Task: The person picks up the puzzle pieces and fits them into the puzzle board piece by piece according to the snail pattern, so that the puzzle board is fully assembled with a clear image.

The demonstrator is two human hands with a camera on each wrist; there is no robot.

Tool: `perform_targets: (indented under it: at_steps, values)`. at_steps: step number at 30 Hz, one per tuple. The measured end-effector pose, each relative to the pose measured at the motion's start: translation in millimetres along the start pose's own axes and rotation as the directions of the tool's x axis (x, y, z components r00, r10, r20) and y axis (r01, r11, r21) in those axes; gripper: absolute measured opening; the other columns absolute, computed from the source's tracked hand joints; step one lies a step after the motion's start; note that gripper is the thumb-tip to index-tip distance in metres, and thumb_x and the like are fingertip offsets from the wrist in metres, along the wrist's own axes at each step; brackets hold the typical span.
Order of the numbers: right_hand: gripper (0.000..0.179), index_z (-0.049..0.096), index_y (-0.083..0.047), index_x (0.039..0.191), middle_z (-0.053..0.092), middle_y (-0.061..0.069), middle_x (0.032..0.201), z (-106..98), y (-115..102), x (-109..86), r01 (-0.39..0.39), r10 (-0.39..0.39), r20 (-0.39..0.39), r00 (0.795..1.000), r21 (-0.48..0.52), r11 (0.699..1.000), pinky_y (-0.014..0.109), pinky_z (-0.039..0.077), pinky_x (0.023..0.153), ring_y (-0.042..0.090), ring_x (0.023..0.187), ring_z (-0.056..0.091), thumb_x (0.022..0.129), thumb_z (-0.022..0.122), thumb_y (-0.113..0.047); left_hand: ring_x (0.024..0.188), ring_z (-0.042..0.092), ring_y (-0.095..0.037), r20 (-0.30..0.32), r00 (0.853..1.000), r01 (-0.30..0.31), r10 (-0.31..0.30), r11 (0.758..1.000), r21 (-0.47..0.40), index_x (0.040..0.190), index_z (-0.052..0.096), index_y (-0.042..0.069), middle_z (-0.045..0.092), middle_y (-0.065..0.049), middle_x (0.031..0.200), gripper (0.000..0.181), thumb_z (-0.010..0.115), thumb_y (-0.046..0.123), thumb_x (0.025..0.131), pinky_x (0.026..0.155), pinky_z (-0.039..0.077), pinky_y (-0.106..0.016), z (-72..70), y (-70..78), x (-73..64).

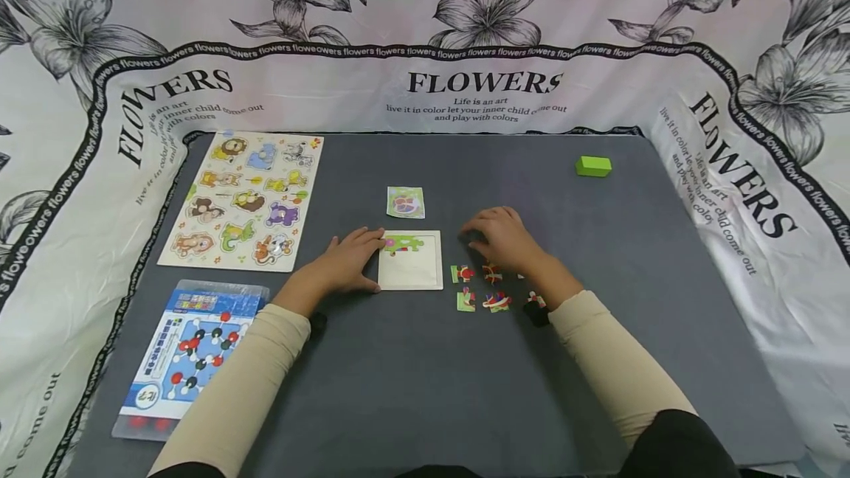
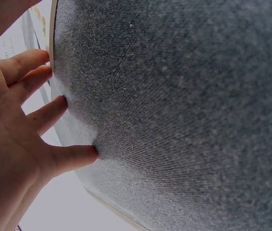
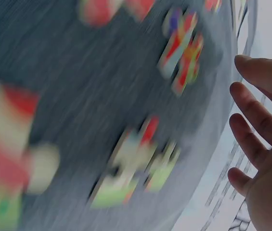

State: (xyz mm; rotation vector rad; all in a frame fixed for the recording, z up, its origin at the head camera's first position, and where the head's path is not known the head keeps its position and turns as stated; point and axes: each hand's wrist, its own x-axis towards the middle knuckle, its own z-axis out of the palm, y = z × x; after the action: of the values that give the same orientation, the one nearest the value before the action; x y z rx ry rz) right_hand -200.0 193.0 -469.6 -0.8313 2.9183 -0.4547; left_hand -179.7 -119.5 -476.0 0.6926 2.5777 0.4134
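A small white puzzle tray [image 1: 412, 273] lies mid-table, with green jigsaw pieces [image 1: 406, 243] fitted along its upper left. My left hand [image 1: 344, 264] touches the tray's left side, fingers spread and fairly straight; the left wrist view shows fingertips [image 2: 43, 57] against its edge. Right of the tray, several loose jigsaw pieces [image 1: 496, 302] in red, white and green lie on the table. My right hand [image 1: 506, 240] is over the table just beyond them. In the right wrist view its loosely bent fingers [image 3: 253, 125] hold nothing, and the pieces [image 3: 126, 163] look blurred.
Above the tray lies a small picture card [image 1: 406, 203]. An animal puzzle board [image 1: 242, 201] is at the upper left, with a boxed molecular model set [image 1: 192, 352] below it. A green block [image 1: 593, 166] sits at the back right of the grey table [image 1: 425, 389].
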Motion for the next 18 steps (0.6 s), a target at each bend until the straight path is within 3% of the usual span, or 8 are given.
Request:
perform_targets:
  at_steps: [10,18]
  values:
    - [0.032,0.07,-0.01,0.118,0.064,0.013,0.122,-12.4,37.8,-29.7,-0.07,0.07,0.009,0.997,0.007,0.997,0.058,0.026,0.108,0.034,0.12,0.051,0.086,0.073,-0.013,0.149,0.013,-0.036,-0.009,1.0,-0.002,0.002,1.0,-0.011,0.15,0.037,0.008,0.022,-0.009,0.161,0.088,0.081,0.036,0.079,0.107,0.014,-0.074,-2.2,-2.7,-4.2]
    - [0.029,0.071,-0.009,0.116,0.066,0.014,0.117,-15.9,53.2,-47.2,-0.103,0.103,0.026,0.994,-0.015,0.995,0.06,0.027,0.106,0.036,0.117,0.053,0.087,0.07,-0.009,0.149,0.013,-0.035,-0.006,1.0,-0.006,0.006,1.0,-0.018,0.15,0.036,0.008,0.022,-0.009,0.161,0.088,0.081,0.035,0.08,0.108,0.014,-0.073,-1.5,-1.3,-2.4]
